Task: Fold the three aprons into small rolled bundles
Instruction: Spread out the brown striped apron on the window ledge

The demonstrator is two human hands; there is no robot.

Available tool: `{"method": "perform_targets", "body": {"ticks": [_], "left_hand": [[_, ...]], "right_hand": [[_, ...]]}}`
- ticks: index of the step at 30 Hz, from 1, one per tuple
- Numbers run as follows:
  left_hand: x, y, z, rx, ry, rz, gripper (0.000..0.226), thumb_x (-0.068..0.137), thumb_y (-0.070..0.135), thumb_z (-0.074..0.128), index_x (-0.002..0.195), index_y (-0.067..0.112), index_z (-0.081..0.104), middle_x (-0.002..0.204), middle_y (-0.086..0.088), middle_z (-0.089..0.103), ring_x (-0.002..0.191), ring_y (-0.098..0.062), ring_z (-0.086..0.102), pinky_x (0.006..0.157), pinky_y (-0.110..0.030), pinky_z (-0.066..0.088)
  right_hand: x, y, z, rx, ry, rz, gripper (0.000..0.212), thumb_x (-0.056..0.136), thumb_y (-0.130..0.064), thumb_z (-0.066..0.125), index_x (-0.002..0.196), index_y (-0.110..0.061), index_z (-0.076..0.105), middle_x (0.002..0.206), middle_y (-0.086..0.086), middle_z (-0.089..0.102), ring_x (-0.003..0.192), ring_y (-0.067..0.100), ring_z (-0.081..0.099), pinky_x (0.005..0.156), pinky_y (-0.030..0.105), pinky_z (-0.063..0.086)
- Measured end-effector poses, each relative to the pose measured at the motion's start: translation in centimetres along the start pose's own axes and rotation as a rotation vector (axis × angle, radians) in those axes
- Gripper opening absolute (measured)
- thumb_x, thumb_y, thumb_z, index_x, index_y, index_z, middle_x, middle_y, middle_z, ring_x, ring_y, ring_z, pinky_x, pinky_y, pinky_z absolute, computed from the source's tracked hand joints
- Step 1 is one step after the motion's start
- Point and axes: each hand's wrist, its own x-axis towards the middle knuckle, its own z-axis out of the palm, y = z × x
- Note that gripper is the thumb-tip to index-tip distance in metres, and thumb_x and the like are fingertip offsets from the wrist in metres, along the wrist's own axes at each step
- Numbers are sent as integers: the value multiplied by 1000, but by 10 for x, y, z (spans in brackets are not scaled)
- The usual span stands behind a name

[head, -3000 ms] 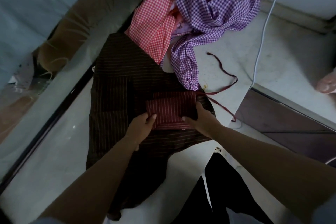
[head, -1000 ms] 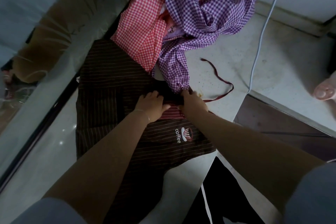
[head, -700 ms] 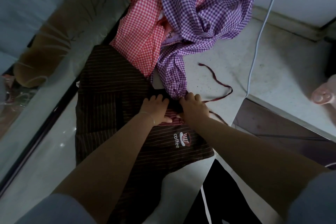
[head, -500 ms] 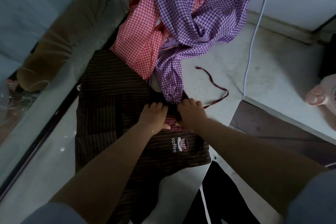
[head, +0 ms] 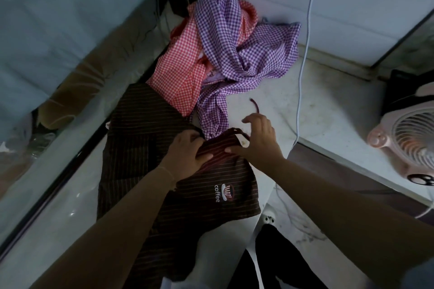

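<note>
A dark brown striped apron with a white "coffee" logo lies spread on the white counter. Its red striped top part is folded into a small wad between my hands. My left hand grips the wad's left side, fingers curled over the cloth. My right hand holds the wad's right side with the thumb, its fingers raised over the dark red tie strap. A red gingham apron and a purple gingham apron lie crumpled together behind.
A white cable runs down the counter to its front edge. A pink desk fan stands at the right. A glass pane with a dark frame borders the counter on the left. The counter steps down at the right.
The folded red part has been bunched further up toward the purple apron. My right hand's fingers have lifted and spread over the strap. The view has tilted, bringing the fan into sight.
</note>
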Motion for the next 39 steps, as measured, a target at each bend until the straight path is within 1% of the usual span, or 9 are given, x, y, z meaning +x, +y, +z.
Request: {"method": "perform_targets", "body": {"ticks": [6,11,16,21,23,25,29,32,39], "left_hand": [[-10,10,-24,76,-20,-142,73,72,76,31,128,34,53,154,0,15,141,-35,6,112,-58,15],[-13,1,-35,-18,17,-117,80,71,83,25,128,34,55,145,-11,33,136,-39,26,112,-57,20],[-17,9,-55,58,-240,-282,51,92,58,42,137,35,42,138,-7,26,129,-34,24,112,-48,23],[-22,26,-72,244,-159,-200,50,91,60,39,132,34,47,149,-1,22,141,-33,10,110,-60,14],[-20,27,-76,224,8,18,58,86,59,35,123,20,58,136,-7,50,135,-32,36,109,-56,22],[-17,24,-77,186,116,192,52,82,51,38,111,13,59,103,-10,68,101,-29,64,98,-50,41],[-20,29,-78,215,130,299,45,87,48,42,105,12,62,82,-3,62,70,-23,60,69,-32,50],[-24,33,-79,255,147,327,43,86,48,40,107,14,57,81,-2,62,64,-20,59,54,-27,45],[-21,44,-81,419,159,399,50,89,48,32,104,13,64,89,0,66,77,-17,61,63,-29,47]], "right_hand": [[-2,-8,-27,265,-311,159,65,72,-55,72,118,-20,42,104,-5,57,96,14,56,86,35,49],[-1,-21,-38,396,-237,64,19,94,-41,51,98,-23,49,81,-2,52,75,9,48,68,31,40],[5,-31,-43,478,-403,165,33,102,-30,36,83,-9,54,81,6,56,77,14,52,70,24,39],[11,-38,-47,721,-541,396,36,102,-35,31,89,-16,59,83,1,65,80,12,62,84,25,48],[14,-38,-51,713,-600,489,56,97,-54,28,86,-12,64,79,2,66,76,13,62,87,27,48],[17,-36,-55,750,-605,540,64,91,-63,35,93,-7,66,84,5,66,82,16,61,93,33,47],[28,-37,-69,652,-440,396,32,92,-41,56,99,-16,74,105,5,70,99,18,60,89,29,47],[45,-46,-90,385,-406,208,39,90,-37,61,98,1,71,87,14,67,73,13,54,63,23,40],[68,-92,-118,250,-434,-23,22,93,-24,59,79,-8,65,67,-3,64,53,1,58,55,14,46]]}}
